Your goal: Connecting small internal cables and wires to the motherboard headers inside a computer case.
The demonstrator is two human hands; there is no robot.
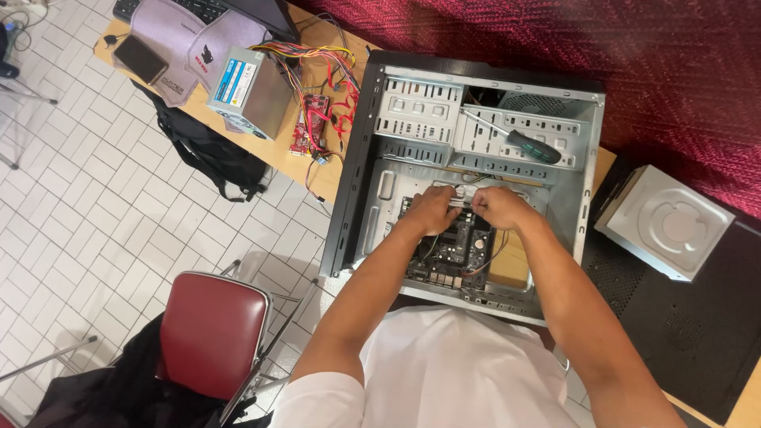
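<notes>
An open computer case point(361, 158) lies on its side on a wooden table. Inside it sits a dark motherboard point(452, 250). My left hand point(432, 208) and my right hand point(498, 206) meet over the board's upper edge, both pinching a small pale connector or cable end point(464, 198) between them. What exactly the fingers grip is partly hidden. A screwdriver point(523, 141) with a dark green handle rests on the metal drive cage point(476, 127) above my hands.
A grey power supply point(250, 91) with coloured cables, a small red circuit board point(309, 123), a phone and a cloth lie at the table's left. An optical drive point(662, 222) sits on a black panel at right. A red chair point(210, 333) and black backpack stand below left.
</notes>
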